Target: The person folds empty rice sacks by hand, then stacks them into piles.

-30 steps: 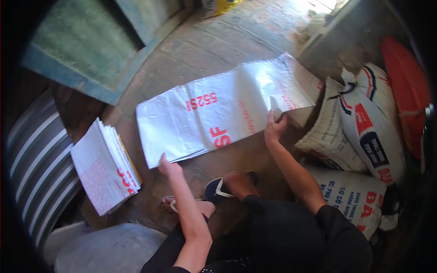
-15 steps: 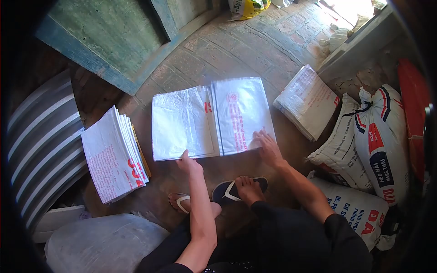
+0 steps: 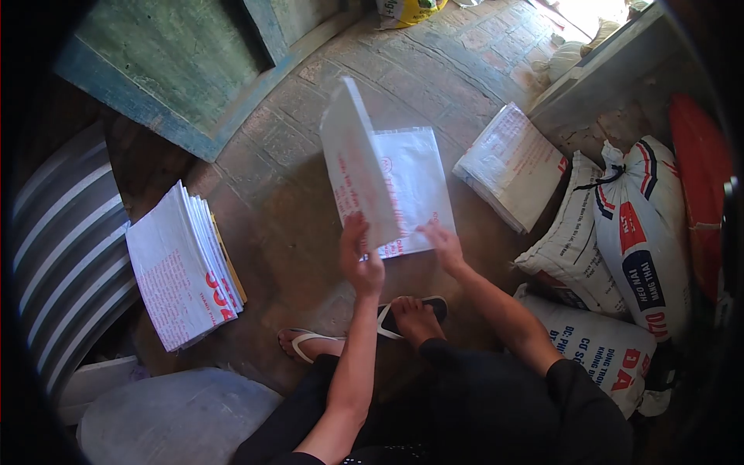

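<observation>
A white woven plastic sack (image 3: 418,178) with red print lies on the brick floor in front of my feet, its left half raised as an upright flap (image 3: 356,163). My left hand (image 3: 362,260) is closed on the lower edge of that flap. At the lower right of the sack, my right hand (image 3: 442,246) has its fingers stretched over the flat part, close to the flap's lower corner. Left of me is a pile of folded white sacks (image 3: 178,271) with red print. Another folded pile (image 3: 513,167) rests on the right.
Filled feed bags (image 3: 643,232) and a lettered white sack (image 3: 597,349) stand at the right. A corrugated metal sheet (image 3: 77,248) curves along the left, near a grey plastic bundle (image 3: 178,418). A blue-green wooden door (image 3: 170,70) is at upper left.
My left hand has lifted the sack's left half and swung it up toward the right. My right hand has shifted slightly left, and the view has moved a little.
</observation>
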Available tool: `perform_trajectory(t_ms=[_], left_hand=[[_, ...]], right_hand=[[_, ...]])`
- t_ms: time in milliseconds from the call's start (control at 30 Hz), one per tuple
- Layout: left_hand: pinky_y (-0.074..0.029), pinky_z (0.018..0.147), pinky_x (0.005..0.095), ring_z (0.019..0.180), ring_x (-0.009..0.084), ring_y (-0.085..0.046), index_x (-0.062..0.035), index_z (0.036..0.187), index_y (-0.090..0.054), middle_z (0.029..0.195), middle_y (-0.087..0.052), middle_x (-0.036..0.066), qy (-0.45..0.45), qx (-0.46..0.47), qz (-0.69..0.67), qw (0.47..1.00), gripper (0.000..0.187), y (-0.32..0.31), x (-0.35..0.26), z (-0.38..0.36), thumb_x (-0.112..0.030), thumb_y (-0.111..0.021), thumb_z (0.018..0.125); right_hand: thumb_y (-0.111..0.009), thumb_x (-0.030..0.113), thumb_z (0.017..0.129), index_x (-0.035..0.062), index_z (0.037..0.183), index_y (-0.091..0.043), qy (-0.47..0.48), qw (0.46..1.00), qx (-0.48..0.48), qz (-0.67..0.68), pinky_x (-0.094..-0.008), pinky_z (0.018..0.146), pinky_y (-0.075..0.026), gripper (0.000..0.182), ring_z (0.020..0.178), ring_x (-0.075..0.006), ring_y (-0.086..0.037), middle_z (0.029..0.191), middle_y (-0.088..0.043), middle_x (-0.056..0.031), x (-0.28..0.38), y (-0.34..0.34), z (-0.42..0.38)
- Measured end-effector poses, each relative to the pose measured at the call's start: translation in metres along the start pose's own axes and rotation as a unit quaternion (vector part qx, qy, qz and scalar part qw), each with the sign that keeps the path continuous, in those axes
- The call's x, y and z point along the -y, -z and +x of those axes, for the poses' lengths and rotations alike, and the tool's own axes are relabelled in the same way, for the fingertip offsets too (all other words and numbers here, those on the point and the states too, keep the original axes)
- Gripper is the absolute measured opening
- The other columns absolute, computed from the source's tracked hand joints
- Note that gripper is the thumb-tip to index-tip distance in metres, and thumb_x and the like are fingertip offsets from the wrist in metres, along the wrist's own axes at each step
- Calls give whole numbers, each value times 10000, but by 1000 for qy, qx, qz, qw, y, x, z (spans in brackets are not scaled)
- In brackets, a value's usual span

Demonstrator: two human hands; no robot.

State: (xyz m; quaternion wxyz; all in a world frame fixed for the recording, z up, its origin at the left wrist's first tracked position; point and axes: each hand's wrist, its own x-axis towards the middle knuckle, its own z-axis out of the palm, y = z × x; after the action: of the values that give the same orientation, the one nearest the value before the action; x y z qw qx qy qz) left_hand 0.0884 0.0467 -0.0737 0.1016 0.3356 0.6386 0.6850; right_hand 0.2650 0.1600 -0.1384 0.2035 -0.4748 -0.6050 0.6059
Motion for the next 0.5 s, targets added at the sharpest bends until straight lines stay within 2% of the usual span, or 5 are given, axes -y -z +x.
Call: perform_trajectory(t_ms=[33, 133, 267, 300, 500], left_hand=[[-384, 1125, 428, 1362, 360, -469, -25, 1176, -644, 1359, -593, 171, 5, 39, 27, 999, 337, -7, -3, -3, 14, -583, 846], [-319, 1162, 473, 1410, 396, -389, -79, 1166, -678, 1399, -573, 142, -2, 181, 131, 975, 358, -15, -5, -11, -72, -682, 809], [-238, 1197, 497, 1453, 410, -304, -110, 1164, -691, 1434, -543, 141, 61, 281, 118, 950, 373, -18, -1, -25, -177, -711, 798], [-264, 1184, 504, 1432, 413, -336, -101, 1159, -691, 1403, -563, 159, 69, 262, 98, 958, 361, -17, 2, -29, -188, -691, 809], [-338, 1108, 513, 1297, 405, -457, -61, 1233, -608, 1300, -559, 213, 53, 53, 279, 957, 440, 1, 57, -43, -165, -695, 815]], right_hand=[[-580, 579, 901, 60, 1177, -694, -2, 997, -16, 76, -375, 1059, -377, 599, 1229, -251, -565, 1220, -679, -69, 3, 11, 4], [-485, 635, 933, 14, 1196, -654, -172, 912, -30, 372, -347, 987, -426, 696, 1129, -224, -605, 1111, -696, -101, 12, 32, 23], [-661, 332, 944, -17, 1220, -618, -123, 946, -41, 297, -317, 880, -518, 448, 980, -163, -660, 1084, -693, -93, 6, 53, 28], [-732, 161, 898, -20, 1256, -604, -79, 965, -67, 240, -291, 860, -532, 421, 945, -138, -665, 1083, -695, -80, 5, 53, 25], [-763, 217, 871, 24, 1185, -688, -32, 985, -168, -24, -290, 826, -537, 376, 897, -113, -670, 1012, -728, -51, -14, 53, 24]])
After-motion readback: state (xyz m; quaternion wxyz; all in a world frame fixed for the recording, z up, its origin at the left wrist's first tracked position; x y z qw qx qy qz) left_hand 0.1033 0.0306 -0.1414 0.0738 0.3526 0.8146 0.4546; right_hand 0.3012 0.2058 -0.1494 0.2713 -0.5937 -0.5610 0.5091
